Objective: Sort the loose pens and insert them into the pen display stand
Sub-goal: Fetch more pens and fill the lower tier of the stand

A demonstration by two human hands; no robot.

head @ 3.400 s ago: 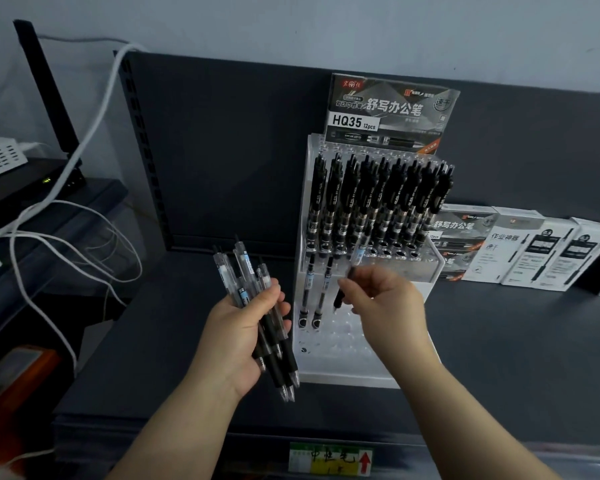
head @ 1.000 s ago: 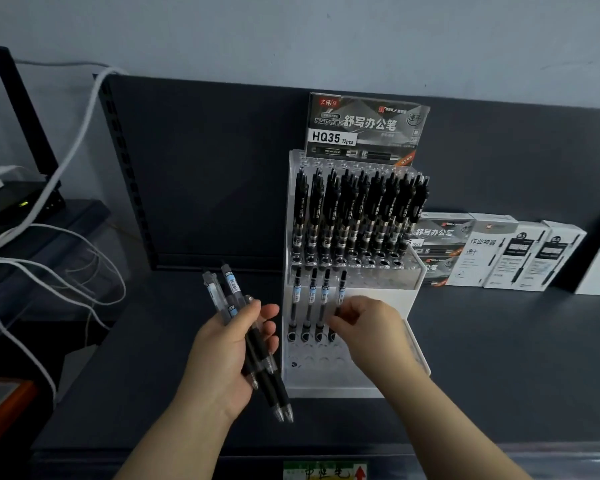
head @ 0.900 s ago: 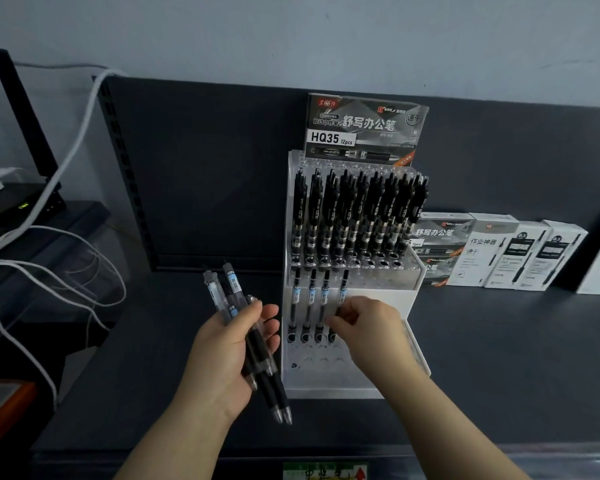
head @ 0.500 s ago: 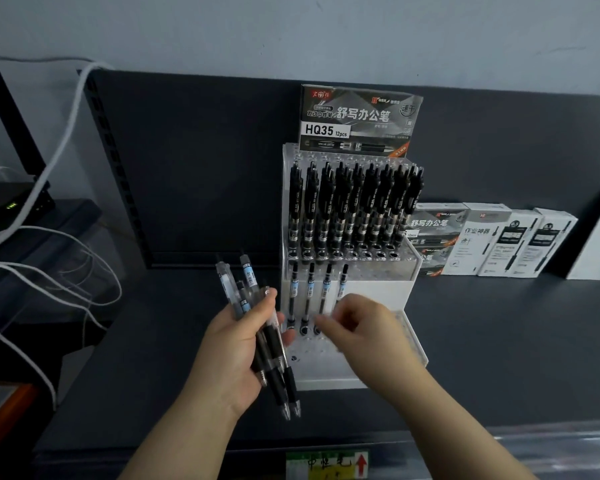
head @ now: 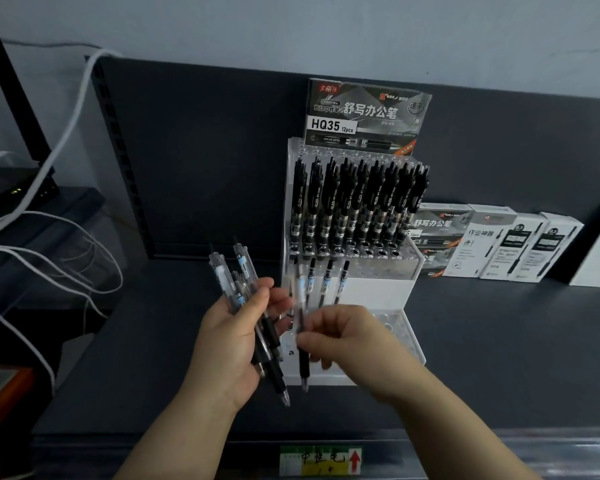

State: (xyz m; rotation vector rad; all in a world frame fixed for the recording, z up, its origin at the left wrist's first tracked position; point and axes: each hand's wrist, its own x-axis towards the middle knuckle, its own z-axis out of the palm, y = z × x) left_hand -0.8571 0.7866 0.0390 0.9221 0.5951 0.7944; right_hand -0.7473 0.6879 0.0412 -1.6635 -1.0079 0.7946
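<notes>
Pen (head: 303, 362) stands near-upright, tip down, pinched by right hand (head: 347, 337).

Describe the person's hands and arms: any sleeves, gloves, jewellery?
The left hand and right hand are bare: no gloves, rings or watch visible. Both forearms are uncovered down to the frame edge; no sleeve shows.

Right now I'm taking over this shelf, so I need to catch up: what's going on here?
A person is filling the pen display stand. The left hand holds a bundle of loose pens, and the right hand pinches a single pen upright in front of the stand's lower tier, not yet in a hole. The upper tier is packed with black pens; the lower tier holds only a few clear pens at its left end.
</notes>
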